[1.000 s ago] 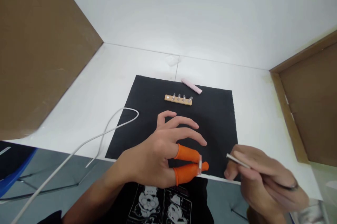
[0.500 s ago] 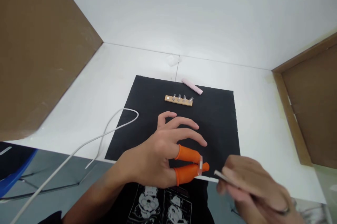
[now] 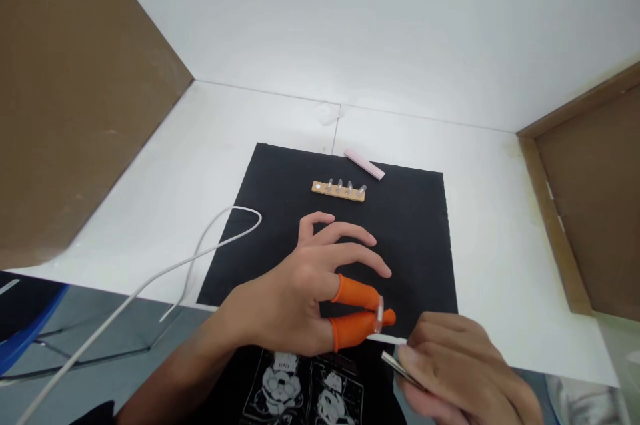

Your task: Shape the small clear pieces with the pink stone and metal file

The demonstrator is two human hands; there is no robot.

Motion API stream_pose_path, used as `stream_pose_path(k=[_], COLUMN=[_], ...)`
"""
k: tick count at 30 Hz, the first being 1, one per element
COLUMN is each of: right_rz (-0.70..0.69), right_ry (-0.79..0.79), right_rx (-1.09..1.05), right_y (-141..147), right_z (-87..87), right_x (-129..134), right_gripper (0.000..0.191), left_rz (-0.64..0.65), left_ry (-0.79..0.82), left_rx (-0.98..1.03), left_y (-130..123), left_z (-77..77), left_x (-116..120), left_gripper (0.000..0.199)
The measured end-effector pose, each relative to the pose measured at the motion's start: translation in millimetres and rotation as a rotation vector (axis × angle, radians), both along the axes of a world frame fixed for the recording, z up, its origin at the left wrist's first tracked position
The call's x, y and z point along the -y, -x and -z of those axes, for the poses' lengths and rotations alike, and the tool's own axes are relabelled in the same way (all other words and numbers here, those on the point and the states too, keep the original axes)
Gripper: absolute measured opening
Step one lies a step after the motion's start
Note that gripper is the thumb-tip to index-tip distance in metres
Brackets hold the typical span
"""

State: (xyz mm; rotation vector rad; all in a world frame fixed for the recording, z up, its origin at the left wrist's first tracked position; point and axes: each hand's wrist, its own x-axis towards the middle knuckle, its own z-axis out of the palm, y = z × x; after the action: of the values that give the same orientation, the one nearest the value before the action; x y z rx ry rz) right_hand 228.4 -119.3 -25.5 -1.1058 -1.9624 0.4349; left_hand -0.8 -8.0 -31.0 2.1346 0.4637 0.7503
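Orange finger cots cover the thumb and index finger of my left hand. Those two fingers pinch a small clear false nail tip near the front edge of the black mat; my other left fingers are spread over the mat. Closed around a slim flat metallic tool is my right hand, just right of and below the nail tip. The tool's end points toward the left hand without touching the nail tip. My fingers hide the rest of the tool, so its kind is unclear.
A wooden strip bearing several clear nail tips lies on the mat, beyond my left hand. Behind it rests a pink bar. A white cable loops at left. Brown panels and a white wall enclose the white table.
My right hand has moved left and slightly down, bringing the metallic tool closer to the nail tip. My left hand keeps its pinch, almost unmoved.
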Motion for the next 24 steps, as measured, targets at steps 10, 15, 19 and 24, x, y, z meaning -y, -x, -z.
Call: stream_pose_path(k=[10,15,19,24], right_rz=[0.049,0.053,0.099,0.016], right_ry=[-0.022,-0.048,-0.093,0.016], right_rx=[-0.078,-0.120,-0.171,-0.004], right_y=[0.4,-7.3,-12.6,0.5], right_z=[11.7,13.7,14.4,1.7], right_x=[-1.0,-5.9,-10.8,-4.6], right_gripper=[0.016,0.032,0.037,0.014], left_rz=[0.012,0.022,0.017,0.025], left_ry=[0.009,0.010,0.012,0.004], left_rx=[-0.047,-0.066,-0.081,-0.094], left_y=[0.2,-0.3,-0.9,-0.2], left_z=[-1.0,-2.0,-2.1,-0.5], left_x=[-0.4,-1.0,-1.1,-2.8], left_gripper=[0.011,0.013,0.016,0.013])
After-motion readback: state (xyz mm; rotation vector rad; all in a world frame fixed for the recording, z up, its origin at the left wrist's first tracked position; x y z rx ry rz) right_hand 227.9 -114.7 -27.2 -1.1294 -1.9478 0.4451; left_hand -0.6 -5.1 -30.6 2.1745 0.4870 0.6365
